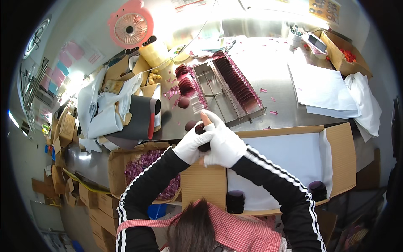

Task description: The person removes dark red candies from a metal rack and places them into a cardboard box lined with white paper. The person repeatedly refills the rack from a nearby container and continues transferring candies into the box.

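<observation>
My left hand (pixel 192 143), in a white glove, grips a small stack of dark tinted lenses (pixel 204 146) from the left. Around the same stack closes my right hand (pixel 225 141), also gloved, with a bare fingertip showing through. How many lenses they hold is hidden by the fingers. Just beyond the hands lies a metal rack (pixel 217 118), its right side lined with a long row of dark red lenses (pixel 236 83). Loose groups of tinted lenses (pixel 186 87) rest left of the rack. Another dark lens (pixel 190 126) lies beside my left hand.
A carton (pixel 283 129) lined with white paper holds lens stacks (pixel 235 201) at its near corners. Purple plastic pieces (pixel 143 163) fill a box at left. A pink fan (pixel 130 28), white paper sheets (pixel 324 88) and an orange-filled box (pixel 346 60) stand around the metal table (pixel 277 116).
</observation>
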Motion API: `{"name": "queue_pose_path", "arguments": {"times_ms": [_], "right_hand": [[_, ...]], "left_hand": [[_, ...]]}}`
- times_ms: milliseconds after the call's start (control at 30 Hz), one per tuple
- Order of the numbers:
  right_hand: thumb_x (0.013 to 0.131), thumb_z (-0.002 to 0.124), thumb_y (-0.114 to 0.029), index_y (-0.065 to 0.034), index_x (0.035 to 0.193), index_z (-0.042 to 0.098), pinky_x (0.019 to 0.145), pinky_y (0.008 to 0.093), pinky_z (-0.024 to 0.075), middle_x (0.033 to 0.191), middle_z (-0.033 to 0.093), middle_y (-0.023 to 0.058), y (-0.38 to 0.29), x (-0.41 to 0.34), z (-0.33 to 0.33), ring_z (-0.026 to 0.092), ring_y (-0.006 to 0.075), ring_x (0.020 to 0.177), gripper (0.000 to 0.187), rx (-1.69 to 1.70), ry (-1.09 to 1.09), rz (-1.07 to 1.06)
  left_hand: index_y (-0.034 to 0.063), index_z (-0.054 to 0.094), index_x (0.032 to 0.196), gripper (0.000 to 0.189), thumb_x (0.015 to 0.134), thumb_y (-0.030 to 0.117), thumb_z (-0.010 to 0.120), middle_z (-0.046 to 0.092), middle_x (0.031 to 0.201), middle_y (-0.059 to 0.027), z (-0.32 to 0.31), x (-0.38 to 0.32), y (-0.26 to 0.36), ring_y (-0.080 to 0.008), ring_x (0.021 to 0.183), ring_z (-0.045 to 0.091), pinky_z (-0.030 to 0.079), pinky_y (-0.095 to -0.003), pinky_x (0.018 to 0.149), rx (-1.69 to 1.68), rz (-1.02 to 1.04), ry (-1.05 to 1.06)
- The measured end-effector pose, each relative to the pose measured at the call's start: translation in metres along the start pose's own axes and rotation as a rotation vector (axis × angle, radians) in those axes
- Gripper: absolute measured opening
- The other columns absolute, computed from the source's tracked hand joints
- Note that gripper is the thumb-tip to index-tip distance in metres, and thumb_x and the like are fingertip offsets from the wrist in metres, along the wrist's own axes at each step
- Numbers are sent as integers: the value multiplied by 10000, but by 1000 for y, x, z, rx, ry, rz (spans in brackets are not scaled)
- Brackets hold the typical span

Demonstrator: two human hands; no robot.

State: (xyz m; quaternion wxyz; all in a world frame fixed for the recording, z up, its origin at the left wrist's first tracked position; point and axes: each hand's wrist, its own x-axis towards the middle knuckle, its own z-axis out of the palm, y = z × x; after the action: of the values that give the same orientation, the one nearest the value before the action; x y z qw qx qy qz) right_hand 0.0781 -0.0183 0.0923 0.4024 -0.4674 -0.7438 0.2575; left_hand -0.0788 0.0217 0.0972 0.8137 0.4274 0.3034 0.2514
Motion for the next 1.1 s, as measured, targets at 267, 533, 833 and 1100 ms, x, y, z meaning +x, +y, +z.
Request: {"name": "queue_pose_path", "arguments": {"times_ms": [267,533,833,1100], "right_hand": [[814,734,-138,-38,975,634,758,367,516,960,586,122,19,-9,16,619,274,880,214,314,-13,115],[774,691,-285,-94,765,628,594,418,510,793,613,71,1,26,75,615,288,735,201,-287,-100,-603],[855,640,-185,-28,968,683,742,304,530,904,711,118,-59,46,129,684,205,802,198,562,-672,86],[909,681,-264,-92,796,600,536,226,393,696,553,-49,-56,23,149,457,49,591,221,1274,-902,504]], "left_hand": [[9,550,1034,168,895,103,559,633,814,-106,-19,-31,-9,-185,606,628,503,-280,504,176,-123,-106],[-19,534,1004,254,853,174,469,579,724,-137,-36,-113,-29,-194,469,496,394,-295,430,-142,-75,104],[-70,569,1069,294,788,13,543,649,797,-151,-58,-182,-10,-217,568,618,499,-293,510,73,-122,285],[-59,576,1166,396,853,160,678,676,864,-131,-80,-204,-30,-188,665,662,530,-275,613,94,-186,-7]]}}
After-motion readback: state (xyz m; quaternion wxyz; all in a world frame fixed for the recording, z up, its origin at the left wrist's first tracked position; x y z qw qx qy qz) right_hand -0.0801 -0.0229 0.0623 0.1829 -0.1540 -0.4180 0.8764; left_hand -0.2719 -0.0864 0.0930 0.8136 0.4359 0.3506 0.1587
